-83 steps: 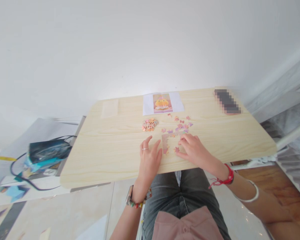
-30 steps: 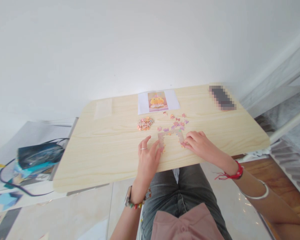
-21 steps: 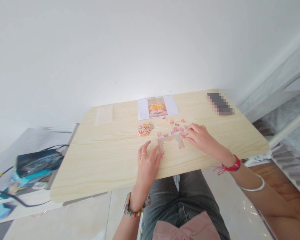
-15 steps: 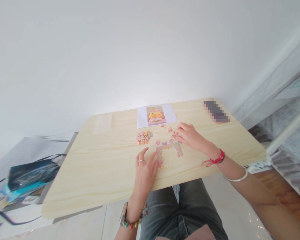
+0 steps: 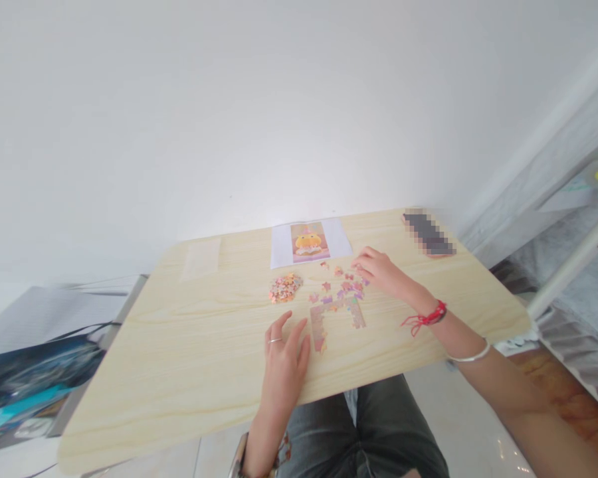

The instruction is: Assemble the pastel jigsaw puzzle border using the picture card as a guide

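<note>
A partly joined jigsaw border [image 5: 317,323] lies on the table near its front edge, shaped like an upside-down U. My left hand [image 5: 285,358] rests just left of it, fingers apart and holding nothing. Behind the border, loose jigsaw pieces [image 5: 347,287] are scattered, mostly pink and purple. Over their right side is my right hand [image 5: 381,271], thumb and fingers pinched on what looks like a small pinkish jigsaw piece, largely hidden by the fingertips. To the left sits a heap of orange and pale pieces [image 5: 285,288].
A paper sheet with a printed pumpkin-like picture [image 5: 309,241] lies at the back of the table [image 5: 189,352], by the wall. A blurred-out phone [image 5: 428,234] is at the back right, and a clear flat sheet [image 5: 200,259] at the back left. Bags [image 5: 44,365] lie beyond the left edge.
The view has tilted up slightly, so the table sits lower. My right hand has shifted back off the loose pieces, uncovering more of them. My left hand stays beside the border.
</note>
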A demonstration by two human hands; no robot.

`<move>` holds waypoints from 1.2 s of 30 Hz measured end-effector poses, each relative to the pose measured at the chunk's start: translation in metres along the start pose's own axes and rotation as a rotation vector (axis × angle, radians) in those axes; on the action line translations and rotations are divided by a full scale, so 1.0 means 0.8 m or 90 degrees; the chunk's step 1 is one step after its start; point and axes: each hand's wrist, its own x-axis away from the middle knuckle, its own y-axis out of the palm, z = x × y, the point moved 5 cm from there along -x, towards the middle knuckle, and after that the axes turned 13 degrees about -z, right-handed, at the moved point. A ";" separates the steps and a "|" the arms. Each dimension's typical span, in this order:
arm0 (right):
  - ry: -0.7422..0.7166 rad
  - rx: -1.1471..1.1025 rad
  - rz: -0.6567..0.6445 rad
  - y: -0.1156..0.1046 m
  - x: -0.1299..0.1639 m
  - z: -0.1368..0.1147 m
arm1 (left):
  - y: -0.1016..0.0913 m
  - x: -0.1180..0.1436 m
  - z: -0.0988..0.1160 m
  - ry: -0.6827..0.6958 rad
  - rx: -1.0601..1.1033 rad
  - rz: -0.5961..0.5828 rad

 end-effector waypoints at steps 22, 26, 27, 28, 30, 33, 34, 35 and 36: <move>0.133 -0.034 -0.039 0.013 -0.004 0.043 | 0.003 0.000 -0.004 -0.004 0.005 -0.007; 0.096 -0.042 -0.063 0.005 -0.003 0.040 | 0.002 0.001 -0.004 -0.011 0.011 -0.008; 0.087 -0.043 -0.066 0.004 -0.005 0.037 | 0.001 0.000 -0.004 -0.014 0.012 -0.007; 0.078 -0.041 -0.067 0.004 -0.008 0.033 | 0.000 -0.001 -0.003 -0.013 0.013 -0.007; 0.065 -0.030 -0.070 0.006 -0.019 0.021 | -0.003 -0.004 0.001 -0.005 0.012 -0.008; 0.049 0.000 -0.086 0.015 -0.040 0.002 | -0.009 -0.010 0.009 0.008 0.019 -0.009; 0.043 0.006 -0.093 0.017 -0.045 -0.001 | -0.012 -0.012 0.011 0.007 0.024 -0.007; 0.038 0.009 -0.096 0.018 -0.049 -0.001 | -0.015 -0.014 0.013 0.007 0.027 -0.005; 0.035 0.008 -0.093 0.017 -0.051 0.002 | -0.017 -0.015 0.014 0.006 0.030 -0.002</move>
